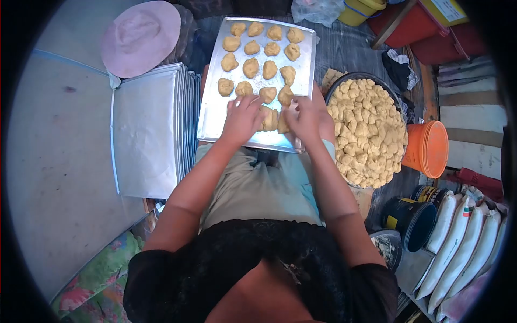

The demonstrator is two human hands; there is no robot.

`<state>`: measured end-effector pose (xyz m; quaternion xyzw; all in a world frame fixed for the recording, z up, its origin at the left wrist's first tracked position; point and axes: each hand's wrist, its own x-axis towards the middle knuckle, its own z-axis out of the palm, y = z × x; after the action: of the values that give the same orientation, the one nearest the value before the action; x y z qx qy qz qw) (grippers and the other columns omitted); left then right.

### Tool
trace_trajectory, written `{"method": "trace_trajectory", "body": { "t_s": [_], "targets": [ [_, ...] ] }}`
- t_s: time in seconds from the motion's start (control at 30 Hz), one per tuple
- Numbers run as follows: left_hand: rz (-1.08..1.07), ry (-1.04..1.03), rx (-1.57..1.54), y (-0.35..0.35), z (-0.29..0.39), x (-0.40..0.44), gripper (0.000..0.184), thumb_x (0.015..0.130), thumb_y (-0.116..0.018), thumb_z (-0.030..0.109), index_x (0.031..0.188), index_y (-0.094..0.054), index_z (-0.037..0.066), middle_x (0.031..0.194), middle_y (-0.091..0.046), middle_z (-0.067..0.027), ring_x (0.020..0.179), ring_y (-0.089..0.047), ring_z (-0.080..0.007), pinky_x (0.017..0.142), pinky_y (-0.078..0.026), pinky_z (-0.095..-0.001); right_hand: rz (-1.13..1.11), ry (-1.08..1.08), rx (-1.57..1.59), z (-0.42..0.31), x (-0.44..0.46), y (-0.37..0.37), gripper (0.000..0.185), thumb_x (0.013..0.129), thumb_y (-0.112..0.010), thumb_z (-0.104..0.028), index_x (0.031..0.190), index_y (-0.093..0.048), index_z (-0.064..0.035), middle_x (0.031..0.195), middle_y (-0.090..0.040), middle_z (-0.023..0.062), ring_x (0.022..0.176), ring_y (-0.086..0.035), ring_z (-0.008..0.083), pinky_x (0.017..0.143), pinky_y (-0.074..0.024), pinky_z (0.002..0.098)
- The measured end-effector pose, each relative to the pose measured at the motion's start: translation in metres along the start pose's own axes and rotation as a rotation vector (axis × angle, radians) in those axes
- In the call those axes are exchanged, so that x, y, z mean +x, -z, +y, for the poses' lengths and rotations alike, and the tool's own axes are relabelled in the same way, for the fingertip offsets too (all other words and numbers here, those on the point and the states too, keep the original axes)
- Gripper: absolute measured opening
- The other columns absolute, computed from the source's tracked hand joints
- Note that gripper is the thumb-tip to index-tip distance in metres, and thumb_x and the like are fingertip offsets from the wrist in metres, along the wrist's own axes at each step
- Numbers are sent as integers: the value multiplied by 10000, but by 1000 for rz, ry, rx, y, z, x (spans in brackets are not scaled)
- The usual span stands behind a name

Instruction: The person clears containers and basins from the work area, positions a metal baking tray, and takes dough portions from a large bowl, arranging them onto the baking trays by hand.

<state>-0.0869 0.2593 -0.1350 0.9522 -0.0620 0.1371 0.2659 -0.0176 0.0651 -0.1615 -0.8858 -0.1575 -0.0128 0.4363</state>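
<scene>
A metal baking tray [212, 116] rests across my lap, bearing rows of yellowish dough pieces [250, 68]. My left hand [243, 116] is over the lower part of the tray, fingers slightly apart, beside a larger dough piece [268, 119]. Its fingertips reach the row above, and I cannot tell how firmly they touch the dough. At the tray's lower right, my right hand [303, 117] has its fingers curled around another dough piece [283, 124], which they partly cover. To the right stands a wide dark basin [403, 102] heaped with small dough lumps [369, 132].
Stacked metal trays [145, 134] stand on the left, with a pink hat [141, 37] behind them. An orange bucket [428, 149], a dark bucket [410, 222] and several white filled bags [458, 242] are on the right. Yellow tubs [360, 11] stand at the back.
</scene>
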Motion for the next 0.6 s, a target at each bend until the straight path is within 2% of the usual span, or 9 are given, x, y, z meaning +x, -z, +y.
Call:
{"method": "trace_trajectory", "body": {
  "t_s": [0.03, 0.13, 0.17, 0.27, 0.3, 0.4, 0.43, 0.53, 0.6],
  "targets": [
    [-26, 77, -31, 7, 0, -12, 445, 878, -641, 196, 1312, -570, 133, 1292, -555, -125, 1199, -503, -311, 1025, -324, -486, -93, 134, 87, -6, -11, 1, 528, 778, -755, -291, 1243, -611, -87, 1081, -595, 171, 1054, -565, 350, 869, -459, 418],
    [-117, 79, -143, -2, -29, -52, 485, 838, -696, 170, 1301, -571, 95, 1234, -578, -142, 1165, -518, -331, 984, -390, -450, -49, 403, -190, -39, -30, -12, 471, 753, -755, -303, 1171, -639, -121, 1078, -599, 159, 1062, -561, 339, 886, -454, 413],
    [-160, 130, -140, -1, -40, -55, 485, 802, -728, 118, 1262, -585, 66, 1161, -596, -167, 1101, -549, -358, 931, -446, -425, -40, 471, -269, -45, -35, -19, 453, 738, -762, -314, 1137, -649, -133, 1081, -600, 155, 1063, -562, 341, 891, -456, 412],
    [-29, 219, -266, 2, -54, -62, 447, 785, -736, 98, 1208, -603, 40, 1086, -608, -192, 1013, -589, -368, 877, -479, -417, -257, 159, -45, -22, -30, -25, 474, 734, -776, -344, 1141, -651, -135, 1101, -602, 157, 1085, -560, 351, 897, -461, 416],
    [37, 281, -246, 14, -47, -58, 378, 791, -686, 65, 1158, -610, 17, 1054, -617, -202, 1028, -582, -380, 897, -469, -439, -220, -19, 133, -20, -33, -24, 475, 735, -781, -378, 1122, -652, -134, 1075, -600, 156, 1056, -566, 359, 877, -469, 425],
    [251, 290, -145, 14, -74, -59, 341, 793, -662, 42, 1130, -621, 10, 1058, -615, -202, 1034, -581, -380, 905, -469, -438, -182, -35, 36, -15, -31, -19, 448, 744, -774, -380, 1092, -654, -124, 1063, -599, 137, 1043, -563, 342, 881, -452, 431],
    [229, 309, -169, 13, -79, -59, 357, 794, -641, 28, 1151, -632, 32, 1070, -610, -194, 1037, -573, -373, 921, -465, -436, -141, 94, -170, -23, -34, -15, 498, 752, -776, -399, 1122, -647, -91, 1035, -604, 117, 1009, -583, 309, 885, -441, 428],
    [128, 214, -74, 16, -80, -56, 434, 785, -638, 25, 1217, -621, 60, 1087, -601, -184, 1037, -563, -362, 931, -457, -435, -203, 60, -282, -25, -36, -23, 543, 738, -783, -429, 1153, -649, -106, 1070, -586, 100, 1092, -546, 283, 932, -389, 426],
    [-64, 234, -97, 25, -73, -54, 478, 775, -630, 12, 1249, -612, 74, 1088, -598, -178, 1035, -558, -359, 936, -454, -434, -218, -16, -366, -35, -31, -20, 576, 738, -782, -402, 1206, -614, -112, 1116, -578, 96, 1142, -514, 274, 953, -361, 439]
  ]
}}
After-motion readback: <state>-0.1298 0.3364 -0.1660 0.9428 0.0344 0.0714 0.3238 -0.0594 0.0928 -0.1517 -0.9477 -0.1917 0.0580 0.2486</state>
